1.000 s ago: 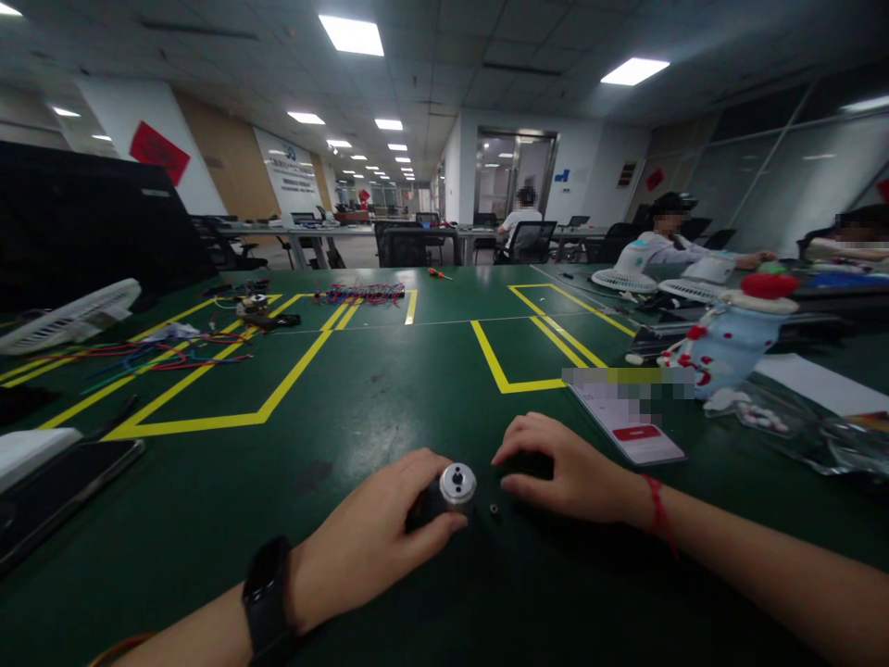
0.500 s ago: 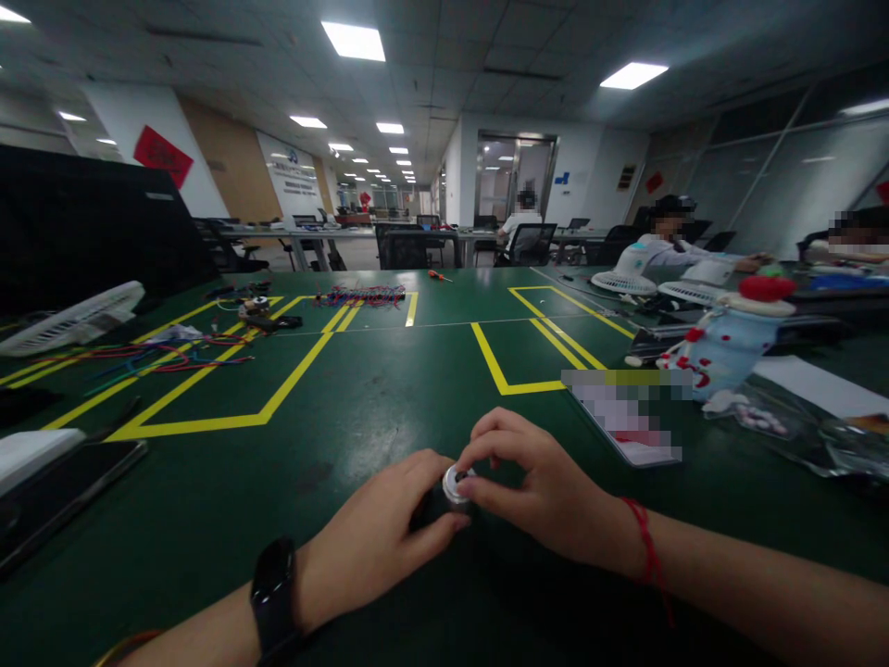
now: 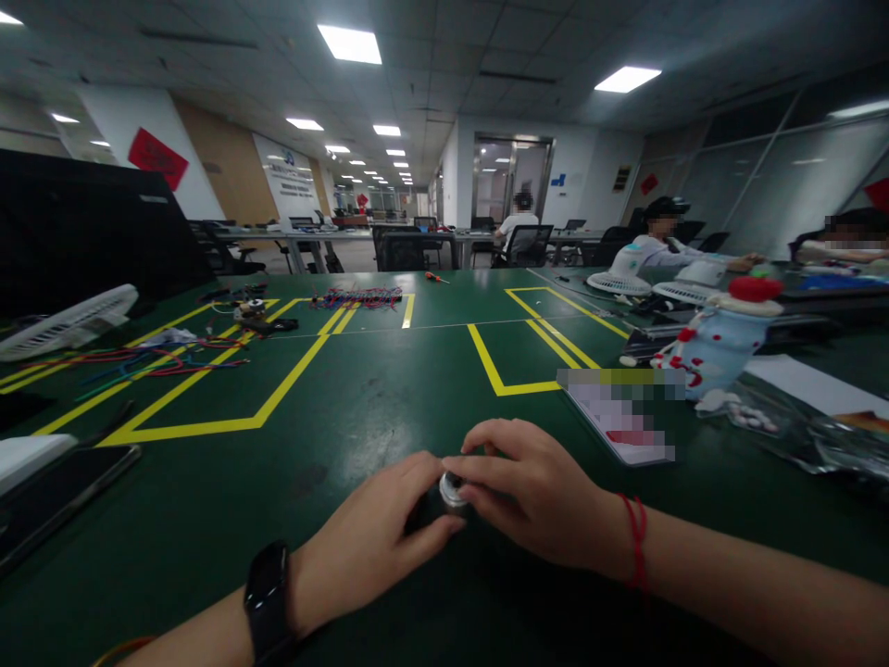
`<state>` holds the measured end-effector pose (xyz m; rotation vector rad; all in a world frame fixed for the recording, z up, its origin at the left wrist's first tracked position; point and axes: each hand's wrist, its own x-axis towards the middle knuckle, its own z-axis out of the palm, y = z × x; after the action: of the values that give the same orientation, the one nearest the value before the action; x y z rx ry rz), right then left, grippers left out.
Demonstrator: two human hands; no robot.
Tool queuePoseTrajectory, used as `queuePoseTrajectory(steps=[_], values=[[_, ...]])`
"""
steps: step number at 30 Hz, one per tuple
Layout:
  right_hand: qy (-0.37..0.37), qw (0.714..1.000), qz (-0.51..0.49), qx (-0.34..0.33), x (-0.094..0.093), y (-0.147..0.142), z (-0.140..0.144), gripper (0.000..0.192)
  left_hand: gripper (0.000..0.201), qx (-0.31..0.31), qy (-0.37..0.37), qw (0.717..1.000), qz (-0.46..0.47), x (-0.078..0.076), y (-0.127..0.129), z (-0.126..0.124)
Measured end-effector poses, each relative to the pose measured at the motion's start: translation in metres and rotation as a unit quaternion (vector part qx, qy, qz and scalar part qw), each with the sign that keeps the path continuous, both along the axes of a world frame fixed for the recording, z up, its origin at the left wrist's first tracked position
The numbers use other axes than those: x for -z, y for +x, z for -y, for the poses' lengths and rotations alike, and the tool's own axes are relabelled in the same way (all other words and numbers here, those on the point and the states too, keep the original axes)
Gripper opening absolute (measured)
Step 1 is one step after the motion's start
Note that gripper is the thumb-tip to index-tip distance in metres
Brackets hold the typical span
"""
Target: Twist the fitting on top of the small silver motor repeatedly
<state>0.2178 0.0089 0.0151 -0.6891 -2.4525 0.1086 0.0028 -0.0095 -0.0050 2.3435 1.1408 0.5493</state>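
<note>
While your left hand (image 3: pixel 371 537) grips the small metal cylinder (image 3: pixel 451 489) on the green worktop (image 3: pixel 361 398), your right hand (image 3: pixel 534 491) pinches its top, fitting apparently unfinished

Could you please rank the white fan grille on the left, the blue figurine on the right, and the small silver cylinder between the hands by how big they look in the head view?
1. White fan grille, largest.
2. Blue figurine, somewhat smaller.
3. Silver cylinder, smallest though nearest, partly hidden by the left hand and right hand.
</note>
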Motion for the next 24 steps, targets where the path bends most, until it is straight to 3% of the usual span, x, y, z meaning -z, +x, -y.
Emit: queuePoseTrajectory(steps=[3, 8, 13, 21, 24], values=[[-0.089, 0.995, -0.044, -0.008, 0.002, -0.005, 0.001, 0.02, 0.01, 0.004, 0.002, 1.0, 0.004, 0.001, 0.001, -0.001], [-0.227, 0.963, -0.147, -0.001, 0.002, -0.012, 0.001, 0.01, 0.012, 0.005, 0.001, 1.0, 0.011, 0.0, 0.001, -0.002], [-0.299, 0.936, -0.186, 0.025, 0.003, -0.011, -0.004, 0.011, 0.013, 0.006, -0.005, 1.0, 0.009, -0.001, 0.0, -0.002], [-0.348, 0.92, -0.179, 0.005, 0.006, -0.009, -0.001, 0.01, 0.014, 0.009, -0.008, 1.0, 0.011, -0.001, -0.001, -0.002], [-0.398, 0.893, -0.208, 0.026, 0.003, -0.004, -0.005, 0.015, 0.013, 0.007, -0.01, 1.0, 0.013, -0.003, -0.001, -0.001]])
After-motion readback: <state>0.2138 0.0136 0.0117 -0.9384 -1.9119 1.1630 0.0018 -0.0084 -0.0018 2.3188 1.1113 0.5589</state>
